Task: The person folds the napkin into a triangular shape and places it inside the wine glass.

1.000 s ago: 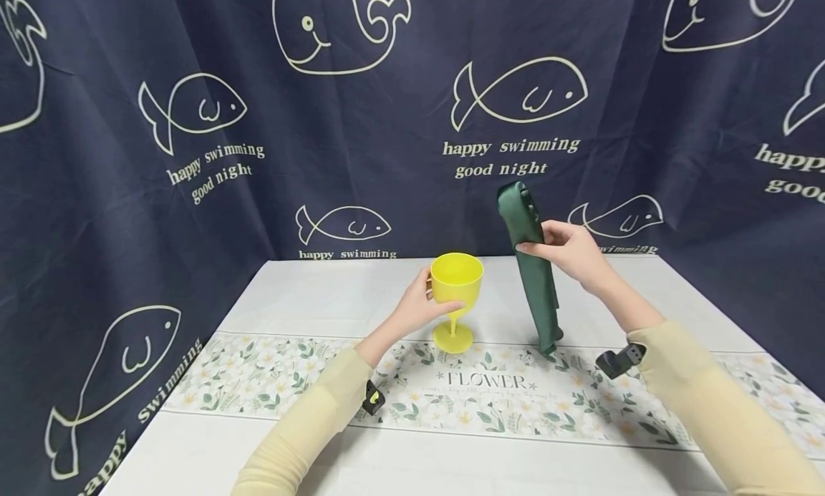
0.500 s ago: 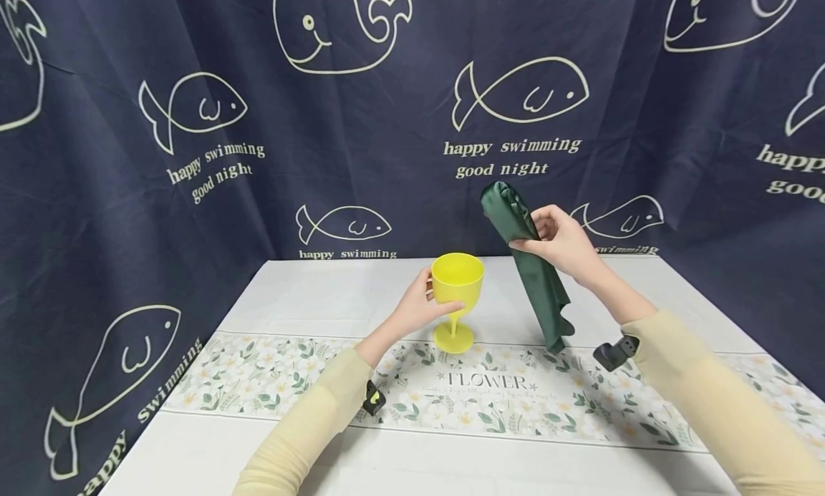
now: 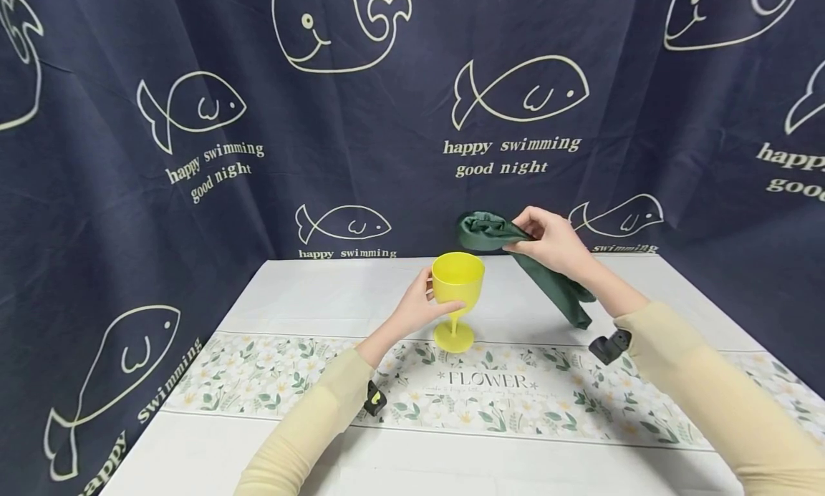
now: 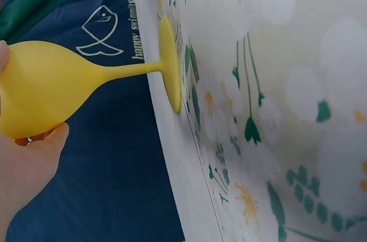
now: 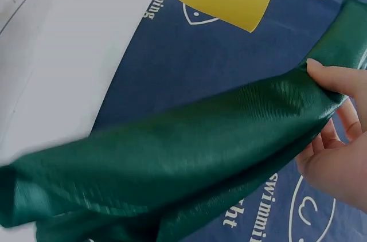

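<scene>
A yellow goblet (image 3: 459, 290) stands upright with its foot on the floral strip of the table. My left hand (image 3: 420, 307) grips its bowl from the left, the thumb across the front; the left wrist view shows the goblet's stem and foot (image 4: 170, 67) on the cloth. To the right, my right hand (image 3: 553, 244) pinches a folded dark green satin cloth (image 3: 548, 281) near its rolled upper end. That end sits above and just behind the goblet's rim, while the loose tail slants down to the right, off the table. The right wrist view shows the cloth (image 5: 172, 144) stretched across.
The white table (image 3: 309, 295) carries a printed floral band (image 3: 283, 374) with the word FLOWER. Behind and at the sides hangs a navy curtain (image 3: 374, 152) with fish and whale drawings. Dark wrist devices (image 3: 609, 346) sit on both sleeves.
The green cloth has tilted from nearly upright to strongly slanted, its top swinging left and down toward the goblet and its tail lifting right. The left hand and goblet have stayed put.
</scene>
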The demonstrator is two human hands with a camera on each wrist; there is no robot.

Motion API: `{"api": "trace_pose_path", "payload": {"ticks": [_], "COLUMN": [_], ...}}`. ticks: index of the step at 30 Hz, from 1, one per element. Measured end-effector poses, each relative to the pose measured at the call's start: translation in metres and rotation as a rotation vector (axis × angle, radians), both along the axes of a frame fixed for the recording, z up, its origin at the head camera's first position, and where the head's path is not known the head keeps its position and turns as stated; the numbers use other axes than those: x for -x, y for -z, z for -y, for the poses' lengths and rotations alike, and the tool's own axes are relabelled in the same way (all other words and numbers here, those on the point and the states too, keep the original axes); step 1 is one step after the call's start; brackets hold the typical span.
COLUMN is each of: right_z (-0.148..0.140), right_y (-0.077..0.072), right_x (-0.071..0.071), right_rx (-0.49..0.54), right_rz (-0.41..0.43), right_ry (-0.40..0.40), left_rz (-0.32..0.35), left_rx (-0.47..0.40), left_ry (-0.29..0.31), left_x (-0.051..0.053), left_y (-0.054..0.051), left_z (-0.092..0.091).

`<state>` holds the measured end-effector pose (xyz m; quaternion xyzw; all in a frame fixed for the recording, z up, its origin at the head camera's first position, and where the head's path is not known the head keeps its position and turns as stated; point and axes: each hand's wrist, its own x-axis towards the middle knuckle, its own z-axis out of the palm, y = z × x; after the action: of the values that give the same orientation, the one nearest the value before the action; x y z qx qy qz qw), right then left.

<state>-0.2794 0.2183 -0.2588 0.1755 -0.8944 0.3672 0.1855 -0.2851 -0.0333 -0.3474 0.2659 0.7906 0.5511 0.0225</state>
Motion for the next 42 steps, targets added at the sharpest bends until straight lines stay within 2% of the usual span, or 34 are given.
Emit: {"api": "trace_pose_path", "payload": {"ticks": [11, 20, 29, 42], "right_z": [0.007, 0.009, 0.012, 0.023], "right_y": [0.002, 0.001, 0.006, 0.009], "right_x": [0.003, 0.006, 0.014, 0.018], "right_rx": [-0.056, -0.084, -0.173, -0.264], "right_rz": [0.025, -0.066, -0.194, -0.256], "right_ry": [-0.034, -0.051, -0.056, -0.083], "left_rz": [0.009, 0.005, 0.000, -0.007], "left_rx": [-0.017, -0.021, -0.025, -0.039], "left_ry": [0.002, -0.003, -0.004, -0.004], "left_x": [-0.002, -0.002, 0.001, 0.000], "left_y": [-0.002, -0.002, 0.000, 0.000], "left_z": [0.000, 0.000, -0.001, -0.002]}}
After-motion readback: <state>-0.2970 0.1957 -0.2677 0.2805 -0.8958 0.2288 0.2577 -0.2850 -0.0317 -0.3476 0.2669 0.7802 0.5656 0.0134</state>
